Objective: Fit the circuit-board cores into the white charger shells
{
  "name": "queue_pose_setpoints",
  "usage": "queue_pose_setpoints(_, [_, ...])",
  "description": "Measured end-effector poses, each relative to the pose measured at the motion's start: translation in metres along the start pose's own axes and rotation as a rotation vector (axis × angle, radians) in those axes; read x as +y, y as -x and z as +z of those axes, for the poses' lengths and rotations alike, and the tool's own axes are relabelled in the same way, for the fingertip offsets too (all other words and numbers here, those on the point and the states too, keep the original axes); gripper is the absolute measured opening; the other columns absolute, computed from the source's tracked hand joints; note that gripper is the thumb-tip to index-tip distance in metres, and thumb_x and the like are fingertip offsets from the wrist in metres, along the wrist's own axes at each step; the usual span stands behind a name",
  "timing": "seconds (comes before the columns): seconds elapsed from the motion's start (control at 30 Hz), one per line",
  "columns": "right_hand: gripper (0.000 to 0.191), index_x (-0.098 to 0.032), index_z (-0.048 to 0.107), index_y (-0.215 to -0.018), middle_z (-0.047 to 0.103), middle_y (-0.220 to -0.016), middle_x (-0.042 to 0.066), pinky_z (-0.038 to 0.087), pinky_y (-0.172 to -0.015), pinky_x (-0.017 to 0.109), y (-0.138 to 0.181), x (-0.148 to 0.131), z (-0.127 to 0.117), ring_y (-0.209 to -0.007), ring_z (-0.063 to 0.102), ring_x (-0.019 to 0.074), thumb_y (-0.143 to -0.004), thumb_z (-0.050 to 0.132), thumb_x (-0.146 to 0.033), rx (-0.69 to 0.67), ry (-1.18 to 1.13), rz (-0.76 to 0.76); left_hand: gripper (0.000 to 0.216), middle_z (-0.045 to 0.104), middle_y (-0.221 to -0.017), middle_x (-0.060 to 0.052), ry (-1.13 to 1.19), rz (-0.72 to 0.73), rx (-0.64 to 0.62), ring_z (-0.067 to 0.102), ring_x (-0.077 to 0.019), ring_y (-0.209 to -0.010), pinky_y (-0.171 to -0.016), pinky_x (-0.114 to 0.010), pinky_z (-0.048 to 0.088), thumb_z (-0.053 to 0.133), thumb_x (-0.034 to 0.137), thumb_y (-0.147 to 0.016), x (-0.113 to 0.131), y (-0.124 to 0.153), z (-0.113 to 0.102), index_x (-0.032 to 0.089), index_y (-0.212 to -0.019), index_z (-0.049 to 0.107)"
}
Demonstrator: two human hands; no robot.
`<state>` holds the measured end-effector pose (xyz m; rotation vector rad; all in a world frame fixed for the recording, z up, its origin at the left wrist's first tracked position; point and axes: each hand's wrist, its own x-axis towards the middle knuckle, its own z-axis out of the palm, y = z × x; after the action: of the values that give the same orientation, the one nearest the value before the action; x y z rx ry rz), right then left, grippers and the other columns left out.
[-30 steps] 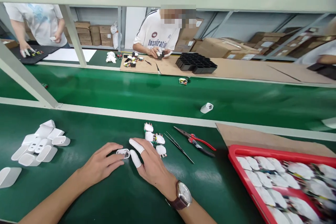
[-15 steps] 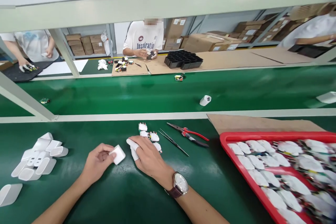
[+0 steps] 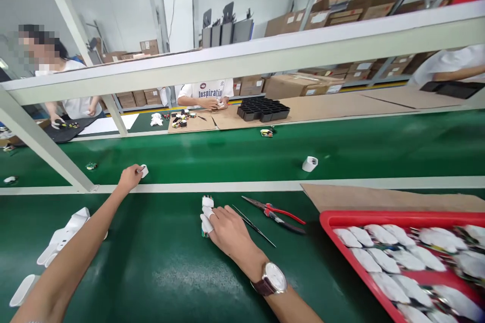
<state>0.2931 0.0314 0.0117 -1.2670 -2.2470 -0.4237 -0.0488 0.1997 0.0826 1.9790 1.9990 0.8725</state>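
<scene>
My left hand [image 3: 129, 179] is stretched out over the green belt beyond the bench rail, its fingers closed on a small white plastic housing [image 3: 144, 170]. On the bench, my right hand [image 3: 235, 234] wears white finger cots on two fingers. Those fingers are closed on a small circuit board [image 3: 205, 232] whose green edge shows beneath them. Just beyond the fingertips lies another white-wrapped circuit board [image 3: 207, 202]; others near it are hidden by the hand. Tweezers [image 3: 254, 226] and red-and-black long-nose pliers [image 3: 278, 215] lie right of this hand.
White housings [image 3: 71, 224] sit at left, partly behind my left forearm. A red tray [image 3: 333, 218] of wrapped boards stands at right beside cardboard [image 3: 379, 196]. The belt carries a white housing [image 3: 309, 164] and loose boards. A slanted post [image 3: 49, 136] rises at left; people work opposite.
My left hand has carried the white housing forward and left from the bench to the belt. My right hand remains by the boards, its fingers now on one. The view has tilted up.
</scene>
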Motion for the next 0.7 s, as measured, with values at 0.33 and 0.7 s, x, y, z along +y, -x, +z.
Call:
queue_pose_setpoints(0.33, [0.014, -0.019, 0.066, -0.087, 0.067, -0.087, 0.010, 0.048, -0.078, 0.039, 0.005, -0.032, 0.001, -0.083, 0.064, 0.0265, -0.099, 0.060, -0.024, -0.130, -0.064, -0.151, 0.055, 0.077, -0.123, -0.008, -0.045, -0.158, 0.202, 0.076, -0.0285, -0.098, -0.082, -0.036, 0.060, 0.069, 0.067, -0.085, -0.058, 0.159, -0.159, 0.024, -0.119, 0.074])
queue_pose_setpoints(0.7, [0.019, -0.016, 0.064, -0.111, 0.066, -0.113, 0.016, 0.058, -0.087, 0.046, 0.017, -0.041, 0.030, -0.101, 0.064, 0.0313, -0.100, 0.049, -0.015, -0.030, -0.281, -0.232, 0.050, 0.073, -0.091, -0.006, -0.337, -0.175, -0.161, 0.069, -0.0196, -0.062, -0.060, -0.029, 0.057, 0.058, 0.070, -0.090, -0.147, 0.310, -0.194, 0.023, -0.083, 0.075])
